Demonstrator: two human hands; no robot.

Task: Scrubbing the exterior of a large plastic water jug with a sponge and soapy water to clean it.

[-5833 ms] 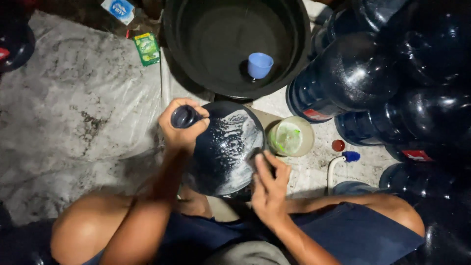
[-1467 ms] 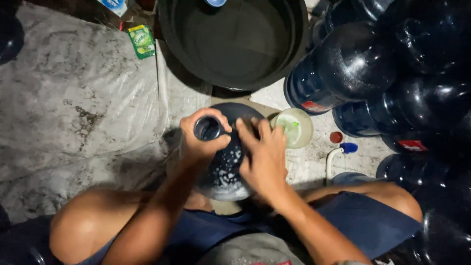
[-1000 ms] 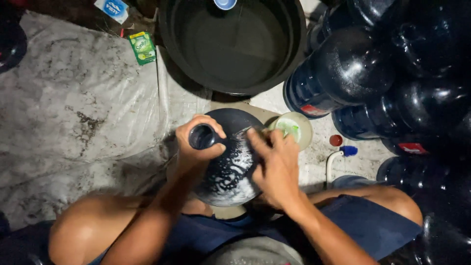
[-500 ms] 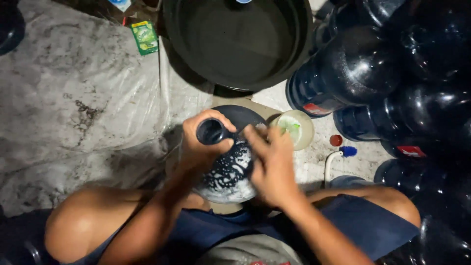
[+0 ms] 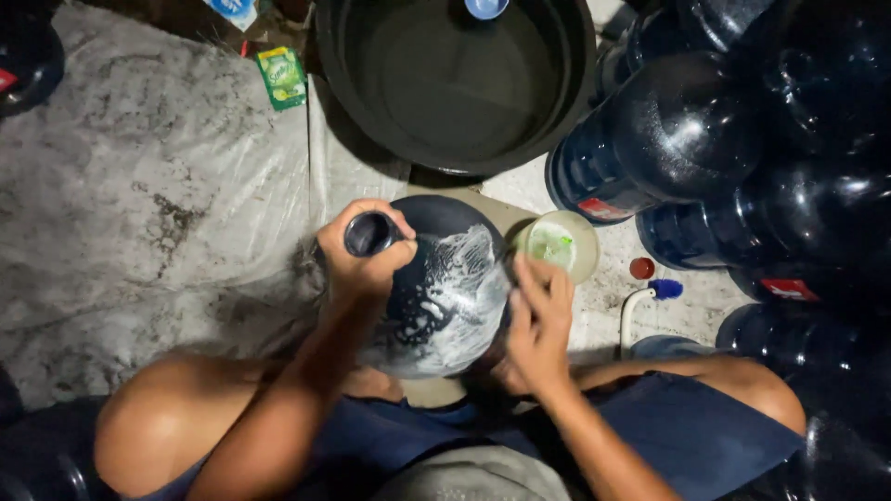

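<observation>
Left hand [image 5: 364,264] is closed around the neck of a dark blue water jug [image 5: 436,288], which lies tilted between the person's knees, its side streaked with white suds. Right hand [image 5: 538,320] rests flat, fingers loosely extended, against the jug's right flank, just beside a small bowl [image 5: 560,245] of greenish soapy liquid. A large black tub [image 5: 455,83] stands directly beyond.

The person wears dark blue shorts [image 5: 687,431] and a grey top [image 5: 473,475], arms and knees bare.

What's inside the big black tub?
The black tub holds dark water, with a small blue cup floating at its far rim. The bottom cannot be made out; the frame edge crops the far side.
</observation>
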